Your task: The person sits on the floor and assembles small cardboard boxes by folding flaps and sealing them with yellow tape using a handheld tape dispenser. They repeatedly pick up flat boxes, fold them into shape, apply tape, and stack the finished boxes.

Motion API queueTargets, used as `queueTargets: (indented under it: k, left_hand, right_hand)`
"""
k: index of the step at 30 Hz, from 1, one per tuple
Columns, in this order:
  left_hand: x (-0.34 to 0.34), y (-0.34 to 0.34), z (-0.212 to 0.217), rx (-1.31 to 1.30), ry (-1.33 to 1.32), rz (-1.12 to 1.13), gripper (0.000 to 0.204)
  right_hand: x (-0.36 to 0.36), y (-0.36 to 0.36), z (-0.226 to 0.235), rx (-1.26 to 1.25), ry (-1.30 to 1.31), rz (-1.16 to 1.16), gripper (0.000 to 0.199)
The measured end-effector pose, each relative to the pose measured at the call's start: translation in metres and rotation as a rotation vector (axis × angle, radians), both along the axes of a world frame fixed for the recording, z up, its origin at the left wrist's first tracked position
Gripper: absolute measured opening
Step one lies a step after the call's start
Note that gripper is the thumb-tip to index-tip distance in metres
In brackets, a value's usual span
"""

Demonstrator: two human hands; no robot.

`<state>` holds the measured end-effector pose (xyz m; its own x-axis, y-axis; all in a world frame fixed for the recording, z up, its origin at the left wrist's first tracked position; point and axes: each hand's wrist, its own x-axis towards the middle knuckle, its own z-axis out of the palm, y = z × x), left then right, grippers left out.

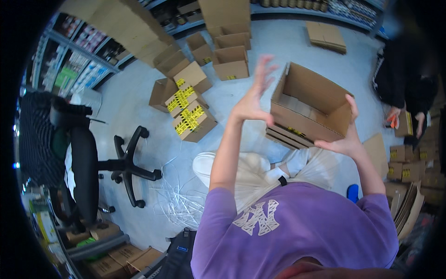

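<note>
Cardboard box (pixel 304 122) — in right grip (pixel 349 139), perhaps just beside left grip (pixel 251 103)

Cool, even light is washing pale blue-grey floor (pixel 278 39). Bare left hand (pixel 249 103) is smearing into soft blur, 1 o'clock. Loaded metal shelving (pixel 80 50) is bending at 10 o'clock. Black-clothed person (pixel 400 86) is sinking into hazy darkness, 2 o'clock. Corners are vanishing into black fisheye vignette.

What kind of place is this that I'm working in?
Probably a stockroom or packing area: there are stocked shelves, open cardboard boxes on the floor and a stack of flat cardboard.
</note>
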<state>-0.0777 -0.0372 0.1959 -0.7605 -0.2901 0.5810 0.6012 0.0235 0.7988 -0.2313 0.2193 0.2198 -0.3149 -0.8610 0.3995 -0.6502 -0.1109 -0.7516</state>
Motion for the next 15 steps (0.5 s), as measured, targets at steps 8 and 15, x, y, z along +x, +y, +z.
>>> queueTargets:
  k: [8, 15]
  left_hand:
    - [0.231, -0.114, -0.146, -0.976, -1.541, 1.006, 0.139]
    - [0.249, -0.071, -0.124, -0.779, -1.275, 1.121, 0.124]
  right_hand:
    - [-0.023, 0.023, 0.047, -0.441, 0.090, -0.300, 0.114]
    - [-0.026, 0.034, 0.075, -0.514, 0.315, -0.394, 0.063]
